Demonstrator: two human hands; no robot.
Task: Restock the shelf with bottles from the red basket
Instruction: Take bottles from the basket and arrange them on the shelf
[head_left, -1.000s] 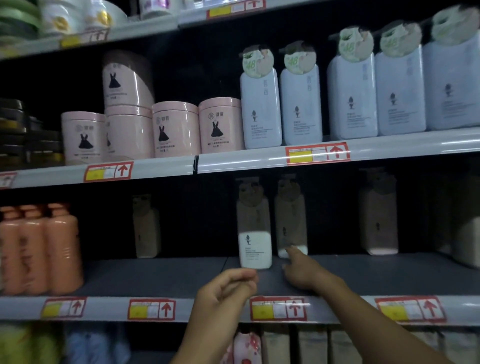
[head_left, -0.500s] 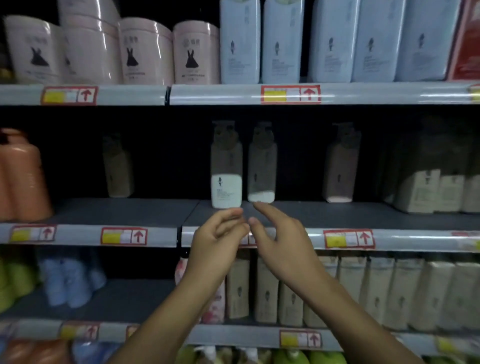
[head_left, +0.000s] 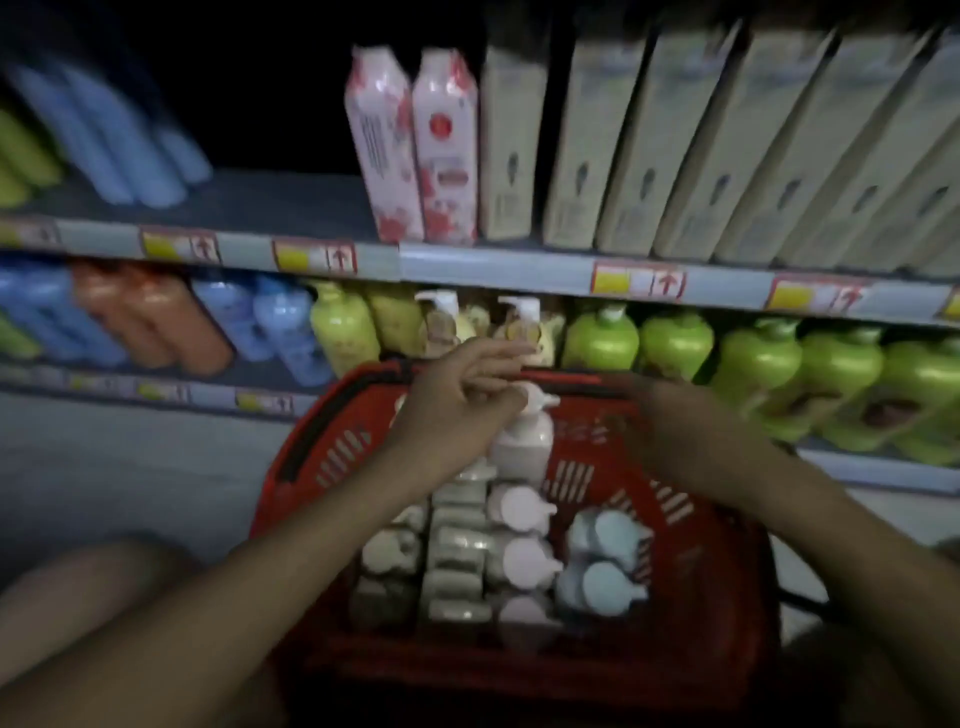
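The red basket (head_left: 322, 447) stands on the floor in front of the shelves, packed with upright pump bottles: pale pink (head_left: 519, 512), light blue (head_left: 613, 535) and beige (head_left: 457, 545). My left hand (head_left: 452, 410) is over the basket's far end, and its fingers curl around the pump head of a pale pink bottle (head_left: 522, 441) that stands higher than the others. My right hand (head_left: 670, 421) is blurred and hovers over the basket's far right side with fingers stretched out, holding nothing.
Above the basket a grey shelf (head_left: 493, 262) carries tall beige bottles (head_left: 582, 156) and two pink flowered ones (head_left: 447, 145), with dark room to their left. The lowest shelf holds green bottles (head_left: 675, 348), yellow, blue and orange ones. My knee (head_left: 93, 571) is at lower left.
My view dropped from the upper shelf to the basket on the floor. Both hands came down from the shelf edge, and the left one now holds a pink bottle's pump.
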